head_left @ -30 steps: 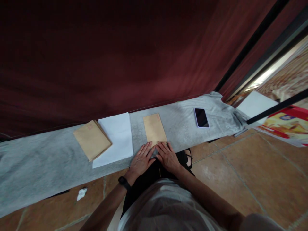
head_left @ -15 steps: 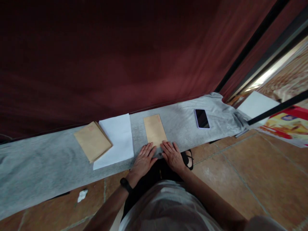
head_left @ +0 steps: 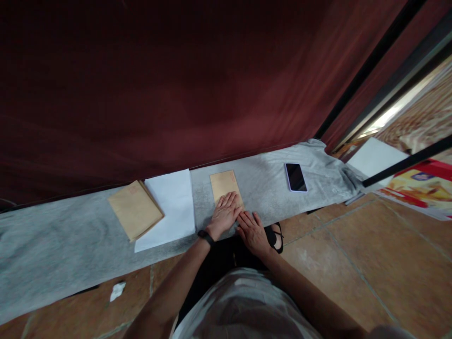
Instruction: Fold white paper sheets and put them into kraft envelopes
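Observation:
A single brown envelope (head_left: 223, 182) lies flat on the grey cloth in front of me, its lower part covered by my hands. My left hand (head_left: 226, 212) rests flat across the envelope with its fingers stretched out. At the envelope's lower right corner, my right hand (head_left: 252, 230) lies palm down, fingers extended, close against the left hand. To the left, a stack of brown envelopes (head_left: 136, 209) partly overlaps some white paper (head_left: 178, 207).
A grey cloth (head_left: 63, 240) covers the long narrow surface. A phone with a pale purple edge (head_left: 295, 177) lies at the right. Behind stands a dark red curtain (head_left: 212, 103). A black bar (head_left: 406, 162) crosses the right side. Crumpled white tissue (head_left: 117, 291) lies on the tiled floor.
My left hand has slid up and to the right, from the envelope's lower left corner onto its middle. My right hand has stayed near the lower right corner.

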`<action>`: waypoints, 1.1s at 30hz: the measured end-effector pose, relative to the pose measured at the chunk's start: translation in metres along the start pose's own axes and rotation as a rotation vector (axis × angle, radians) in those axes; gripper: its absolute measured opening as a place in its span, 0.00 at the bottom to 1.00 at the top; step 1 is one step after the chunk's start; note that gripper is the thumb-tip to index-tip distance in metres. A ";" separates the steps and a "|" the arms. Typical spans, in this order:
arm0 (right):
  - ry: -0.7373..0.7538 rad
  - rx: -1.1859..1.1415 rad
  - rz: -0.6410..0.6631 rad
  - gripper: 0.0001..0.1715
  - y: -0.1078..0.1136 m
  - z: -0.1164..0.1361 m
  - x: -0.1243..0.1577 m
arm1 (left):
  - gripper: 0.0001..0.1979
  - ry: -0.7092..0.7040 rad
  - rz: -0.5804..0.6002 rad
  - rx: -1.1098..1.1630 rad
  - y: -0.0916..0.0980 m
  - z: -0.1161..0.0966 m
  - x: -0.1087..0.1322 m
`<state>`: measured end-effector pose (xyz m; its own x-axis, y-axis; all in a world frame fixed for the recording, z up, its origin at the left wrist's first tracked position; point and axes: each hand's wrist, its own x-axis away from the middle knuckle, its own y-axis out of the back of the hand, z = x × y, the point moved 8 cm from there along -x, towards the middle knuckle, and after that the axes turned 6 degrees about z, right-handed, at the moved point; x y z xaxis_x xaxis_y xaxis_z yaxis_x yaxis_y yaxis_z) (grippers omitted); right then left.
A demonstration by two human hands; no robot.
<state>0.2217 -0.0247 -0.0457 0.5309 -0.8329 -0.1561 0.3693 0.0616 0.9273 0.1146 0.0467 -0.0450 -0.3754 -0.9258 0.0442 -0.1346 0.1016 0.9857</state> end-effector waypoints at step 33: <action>0.021 0.036 -0.037 0.27 0.003 0.005 0.002 | 0.31 -0.050 -0.036 -0.046 -0.009 -0.013 0.063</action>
<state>0.2200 -0.0292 -0.0410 0.5332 -0.8227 -0.1973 0.3619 0.0110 0.9322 0.1041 -0.0169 -0.0488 -0.4167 -0.9090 0.0015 -0.1074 0.0508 0.9929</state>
